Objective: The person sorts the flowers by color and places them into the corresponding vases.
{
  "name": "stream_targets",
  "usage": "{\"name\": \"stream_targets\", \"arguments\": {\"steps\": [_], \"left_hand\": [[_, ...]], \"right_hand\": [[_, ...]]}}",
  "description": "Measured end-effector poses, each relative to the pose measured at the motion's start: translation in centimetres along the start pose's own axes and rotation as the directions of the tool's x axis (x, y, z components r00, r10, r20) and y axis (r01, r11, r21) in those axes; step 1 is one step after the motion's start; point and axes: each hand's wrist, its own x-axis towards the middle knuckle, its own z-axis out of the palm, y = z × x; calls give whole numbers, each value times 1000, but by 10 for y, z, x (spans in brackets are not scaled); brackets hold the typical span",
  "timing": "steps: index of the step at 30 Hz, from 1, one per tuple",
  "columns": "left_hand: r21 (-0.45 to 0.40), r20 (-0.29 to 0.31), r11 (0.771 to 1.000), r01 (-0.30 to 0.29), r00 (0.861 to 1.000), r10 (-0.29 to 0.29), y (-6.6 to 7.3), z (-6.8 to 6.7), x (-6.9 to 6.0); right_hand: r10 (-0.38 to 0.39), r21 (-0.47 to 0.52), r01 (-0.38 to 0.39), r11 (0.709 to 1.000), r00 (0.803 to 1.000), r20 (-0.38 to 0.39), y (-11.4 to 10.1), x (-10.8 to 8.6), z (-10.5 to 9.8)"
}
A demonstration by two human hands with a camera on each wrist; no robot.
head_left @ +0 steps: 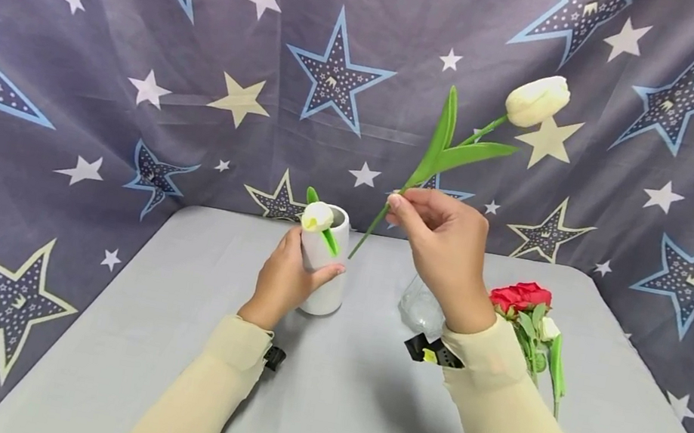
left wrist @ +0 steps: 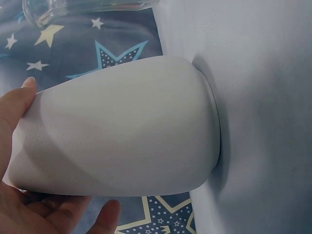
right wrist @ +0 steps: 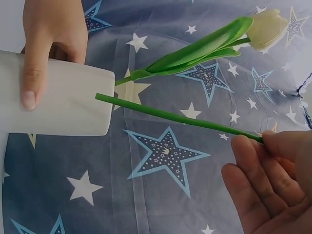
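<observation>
Cream sleeves (head_left: 531, 431) reach in from the near side. The right hand (head_left: 446, 241) pinches a white tulip (head_left: 460, 157) by its slim green stem, its bloom closed above two long leaves, the lower end near the white vase (head_left: 325, 291). The left hand (head_left: 287, 275) grips this smooth vase, which stands on the grey table (head_left: 325, 427) holding another tulip (head_left: 318, 217). Red flowers (head_left: 521, 297) sit farther right.
</observation>
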Motion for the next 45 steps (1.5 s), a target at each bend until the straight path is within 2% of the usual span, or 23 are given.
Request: {"name": "stream_targets", "arguments": {"steps": [7,12,15,19,23,31,38,45], "left_hand": [[1,-7,1000,11,1000,-11,0,-1,-1],[4,-6,1000,-2,1000,2,1,-1,0],[-1,-3,1000,-3,1000,3,2,-2,-1],[1,-5,1000,-5,1000,5,1,-1,-1],[8,-11,1000,-13,1000,13,1,-1,0],[5,-10,1000,-14,1000,14,0,0,0],[8,-11,1000,-21,1000,22,0,0,-1],[-3,-15,1000,-25,1000,25,1,0,-1]], "right_hand": [[-1,33,2,999,1000,-4,2,2,4],[21,104,-16,994,998,-54,3,-2,10],[9,166,4,986,997,-79,4,-3,17],[-46,222,69,973,993,-108,6,1,25],[-80,212,105,972,989,-126,7,4,30],[-43,153,62,986,991,-123,10,2,32],[-48,156,68,985,991,-124,9,0,34],[-78,153,96,984,990,-117,-11,0,37]]}}
